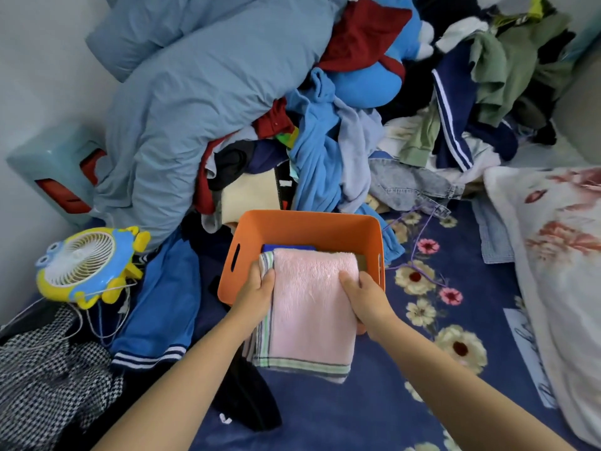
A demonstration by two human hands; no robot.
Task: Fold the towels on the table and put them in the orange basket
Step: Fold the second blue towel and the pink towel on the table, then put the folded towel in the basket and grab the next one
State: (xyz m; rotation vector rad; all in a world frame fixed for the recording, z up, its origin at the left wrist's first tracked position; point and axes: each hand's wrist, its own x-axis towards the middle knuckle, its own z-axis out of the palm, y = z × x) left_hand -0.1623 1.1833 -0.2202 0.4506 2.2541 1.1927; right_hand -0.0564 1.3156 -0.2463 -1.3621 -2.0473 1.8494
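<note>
A folded pink towel (310, 307) with grey and green striped edges hangs over the near rim of the orange basket (305, 226). Its far end reaches into the basket and its near end droops outside. My left hand (257, 292) grips the towel's left edge, thumb on top. On the right edge, my right hand (364, 296) holds it the same way. A folded blue towel (287, 247) lies inside the basket at the back, partly hidden by the pink one.
A tall heap of clothes and a blue-grey duvet (195, 102) rises right behind the basket. A yellow and blue toy fan (84, 263) sits at the left. A floral white pillow (559, 255) lies at the right on the dark blue flowered sheet (422, 320).
</note>
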